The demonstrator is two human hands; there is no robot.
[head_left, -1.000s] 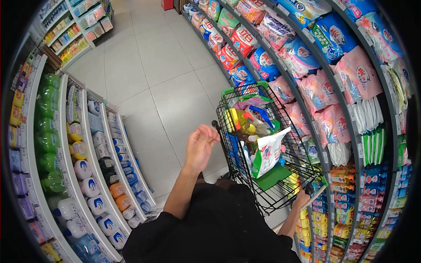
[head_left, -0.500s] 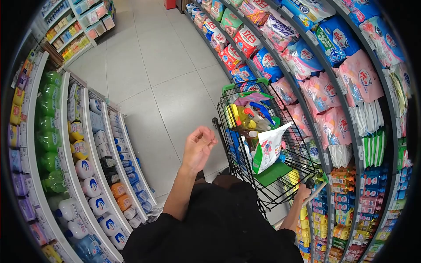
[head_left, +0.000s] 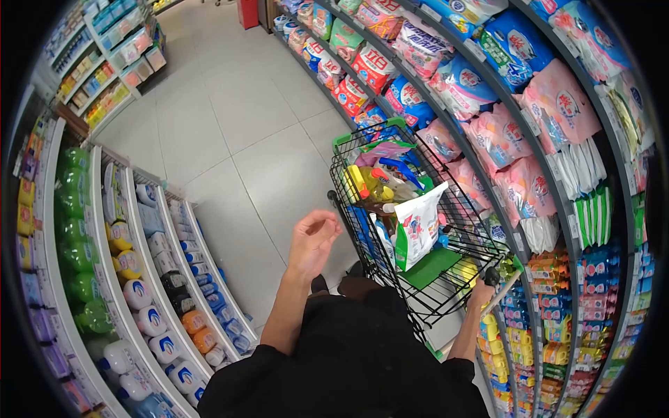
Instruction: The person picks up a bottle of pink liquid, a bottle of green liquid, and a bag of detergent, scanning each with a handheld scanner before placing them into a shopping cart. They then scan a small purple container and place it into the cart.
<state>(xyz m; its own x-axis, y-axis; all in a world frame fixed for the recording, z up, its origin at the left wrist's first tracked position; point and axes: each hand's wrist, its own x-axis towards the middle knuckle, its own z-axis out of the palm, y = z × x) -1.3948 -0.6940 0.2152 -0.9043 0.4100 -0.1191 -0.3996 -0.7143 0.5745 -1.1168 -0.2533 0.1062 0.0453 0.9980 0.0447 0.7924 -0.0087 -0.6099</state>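
Note:
My left hand [head_left: 313, 244] is raised over the floor left of the shopping cart, its fingers curled in with nothing visible in them. My right hand [head_left: 481, 293] is wrapped round the cart handle [head_left: 502, 291], close to a black knob-like part [head_left: 491, 276]. The black wire shopping cart [head_left: 425, 317] has green trim and stands against the right-hand shelves. In it a white and green bag [head_left: 419, 228] stands upright in front of yellowish bottles [head_left: 380, 191] with red caps. A pink and green package [head_left: 387, 149] lies at the far end of the basket.
Shelves of detergent bags [head_left: 502, 139] and colourful bottles [head_left: 554, 327] curve along the right. Low shelves with green bottles [head_left: 77, 240] and white bottles [head_left: 150, 320] line the left. Grey floor tiles [head_left: 237, 125] run ahead, with a red box [head_left: 248, 13] far off.
The view has shifted slightly, so the cart and right shelves appear further left. My left hand stays raised with curled fingers, and my right hand stays on the handle.

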